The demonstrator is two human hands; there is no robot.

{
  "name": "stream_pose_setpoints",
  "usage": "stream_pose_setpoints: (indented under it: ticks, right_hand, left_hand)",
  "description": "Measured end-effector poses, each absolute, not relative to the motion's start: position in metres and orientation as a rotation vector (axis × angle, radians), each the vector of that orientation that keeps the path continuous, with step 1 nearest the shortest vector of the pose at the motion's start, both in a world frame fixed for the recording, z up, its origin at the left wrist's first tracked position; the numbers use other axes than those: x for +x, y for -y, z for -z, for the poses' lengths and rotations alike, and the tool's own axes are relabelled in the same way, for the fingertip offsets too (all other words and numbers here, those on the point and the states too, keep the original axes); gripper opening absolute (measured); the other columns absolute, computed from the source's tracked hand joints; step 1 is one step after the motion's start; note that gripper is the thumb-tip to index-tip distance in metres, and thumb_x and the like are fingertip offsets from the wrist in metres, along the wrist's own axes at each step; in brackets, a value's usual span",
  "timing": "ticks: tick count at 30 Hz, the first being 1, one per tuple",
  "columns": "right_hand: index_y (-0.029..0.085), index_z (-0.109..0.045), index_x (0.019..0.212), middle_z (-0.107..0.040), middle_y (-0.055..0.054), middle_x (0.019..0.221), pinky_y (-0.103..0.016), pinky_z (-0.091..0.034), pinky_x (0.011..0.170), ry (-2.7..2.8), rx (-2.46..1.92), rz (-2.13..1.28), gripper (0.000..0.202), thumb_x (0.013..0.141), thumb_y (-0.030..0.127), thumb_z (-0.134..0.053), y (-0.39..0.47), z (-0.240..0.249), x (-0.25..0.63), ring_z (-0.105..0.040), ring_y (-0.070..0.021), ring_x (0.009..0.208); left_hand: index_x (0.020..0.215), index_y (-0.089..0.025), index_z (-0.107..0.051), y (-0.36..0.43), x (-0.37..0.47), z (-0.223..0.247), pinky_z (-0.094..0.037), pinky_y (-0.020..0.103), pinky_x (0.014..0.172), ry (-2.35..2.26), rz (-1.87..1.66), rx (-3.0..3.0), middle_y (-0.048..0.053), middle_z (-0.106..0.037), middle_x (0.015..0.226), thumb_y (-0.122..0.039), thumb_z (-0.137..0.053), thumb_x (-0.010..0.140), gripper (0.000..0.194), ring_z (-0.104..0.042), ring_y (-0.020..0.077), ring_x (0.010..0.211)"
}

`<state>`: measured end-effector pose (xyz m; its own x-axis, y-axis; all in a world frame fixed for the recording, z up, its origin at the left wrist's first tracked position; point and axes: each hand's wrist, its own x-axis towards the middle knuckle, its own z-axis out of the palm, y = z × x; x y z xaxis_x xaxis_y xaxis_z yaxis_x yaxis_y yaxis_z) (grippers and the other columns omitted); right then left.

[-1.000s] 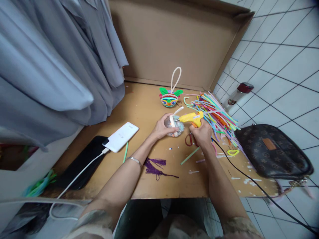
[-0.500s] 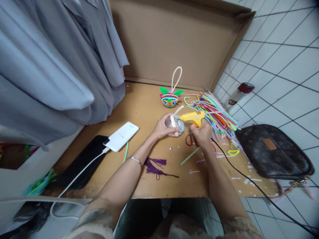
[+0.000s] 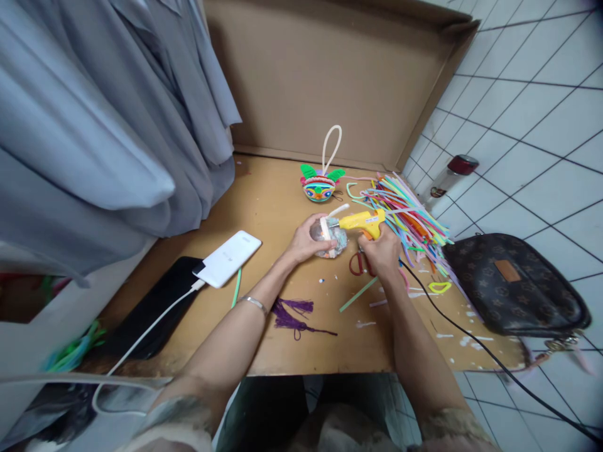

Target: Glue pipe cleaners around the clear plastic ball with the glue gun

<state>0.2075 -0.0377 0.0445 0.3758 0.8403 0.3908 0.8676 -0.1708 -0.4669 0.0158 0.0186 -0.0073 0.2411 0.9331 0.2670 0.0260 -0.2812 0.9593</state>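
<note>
My left hand [image 3: 307,240] is closed around a clear rounded ball [image 3: 337,241] with pale stuff inside and a whitish fuzzy strip [image 3: 325,230] across it. In my right hand [image 3: 382,251] is a yellow hot glue gun [image 3: 362,221], its nozzle at the ball's upper side beside the strip. Red-handled scissors [image 3: 357,263] lie partly under my right hand. Just beyond the ball stands a finished-looking lion-face ornament [image 3: 319,188] with green ears and a white loop [image 3: 332,147]. Purple tassels [image 3: 294,319] rest on the table between my forearms.
Many coloured pipe cleaners [image 3: 409,213] are heaped at the right, near a brown patterned bag [image 3: 518,289] and a red-capped bottle [image 3: 452,179]. A black cord [image 3: 452,320] runs off right. A white power bank [image 3: 228,257] with a cable lies left. Cardboard [image 3: 320,81] stands behind.
Both hands hold nearly the same position, with the glue gun still against the ball. The whole view has shifted slightly.
</note>
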Motion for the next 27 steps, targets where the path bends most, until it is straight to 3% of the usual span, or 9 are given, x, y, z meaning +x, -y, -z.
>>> stream_pose_setpoints:
  ticks: [27]
  right_hand:
    - [0.019,-0.062,0.083,-0.057,-0.001,0.067,-0.029,-0.034,0.061,1.467,-1.951,0.061,0.028,0.07,0.043,-0.054,0.0364,-0.0417,0.2061,-0.043,-0.016,0.06]
  left_hand:
    - [0.125,-0.018,-0.061,-0.0174,0.015,0.006,-0.047,0.041,0.105,-0.919,-1.197,1.597,0.01,-0.067,0.125,-0.032,-0.087,0.054,0.077,-0.063,0.029,0.116]
